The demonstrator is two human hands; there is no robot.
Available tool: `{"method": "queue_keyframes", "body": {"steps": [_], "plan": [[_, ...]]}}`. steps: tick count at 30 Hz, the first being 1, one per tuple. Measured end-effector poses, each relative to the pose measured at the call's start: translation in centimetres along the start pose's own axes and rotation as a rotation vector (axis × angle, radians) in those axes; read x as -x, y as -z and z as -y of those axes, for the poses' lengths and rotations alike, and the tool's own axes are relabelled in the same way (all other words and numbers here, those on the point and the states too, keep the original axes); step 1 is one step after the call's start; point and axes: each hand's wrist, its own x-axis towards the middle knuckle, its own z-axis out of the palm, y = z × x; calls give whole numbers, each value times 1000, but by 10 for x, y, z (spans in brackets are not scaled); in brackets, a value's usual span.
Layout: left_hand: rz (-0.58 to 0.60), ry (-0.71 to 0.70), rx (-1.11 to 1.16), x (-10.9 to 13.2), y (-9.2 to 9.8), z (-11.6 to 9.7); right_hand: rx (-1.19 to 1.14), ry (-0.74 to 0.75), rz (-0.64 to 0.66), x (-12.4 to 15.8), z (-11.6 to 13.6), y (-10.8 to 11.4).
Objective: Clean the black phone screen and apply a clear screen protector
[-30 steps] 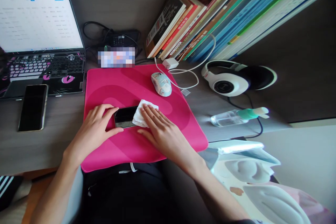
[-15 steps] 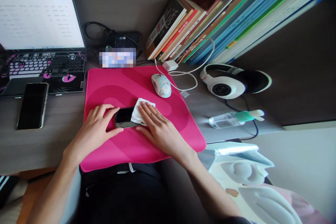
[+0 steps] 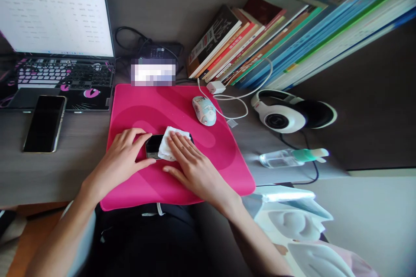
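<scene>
A dark smartphone (image 3: 154, 144) lies flat on the pink desk mat (image 3: 130, 186), turned sideways. My left hand (image 3: 121, 153) holds its left end, thumb on the near edge and fingers on the far edge. Across the middle of the screen lies a folded white cloth (image 3: 165, 147), perhaps a tissue. My right hand (image 3: 195, 169) presses it down with fingers flat and together, the thumb out to the side over the mat. A bit of the phone's right end shows past the cloth; the rest there is hidden under my fingers.
A patterned mouse (image 3: 204, 111) sits on the mat's far right. Left are a laptop (image 3: 61, 82) and another phone (image 3: 44, 124). White cable (image 3: 240, 99), headphones (image 3: 282, 112) and a spray bottle (image 3: 282, 158) lie to the right. Books (image 3: 240, 43) line the back.
My right hand and the white cloth have slid left along the phone, nearer my left hand, baring part of its right end. The left hand keeps its hold. The camera view has shifted slightly.
</scene>
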Motion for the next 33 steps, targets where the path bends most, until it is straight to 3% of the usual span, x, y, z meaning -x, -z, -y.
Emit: {"method": "queue_keyframes", "body": {"steps": [4,11,18,26,33], "plan": [[-39,-7,-23,0,-4,3,-1,-6,-6,-10,1,-6],[-43,-33,-19,1,-5,3,109,36,3,17,36,3],[-30,-18,23,1,-9,10,16,38,-5,-26,21,-12],[-90,6,70,3,-15,10,-3,82,34,-12,35,-6],[-130,-11,53,-1,-20,18,-74,131,-5,-49,26,-17]]}}
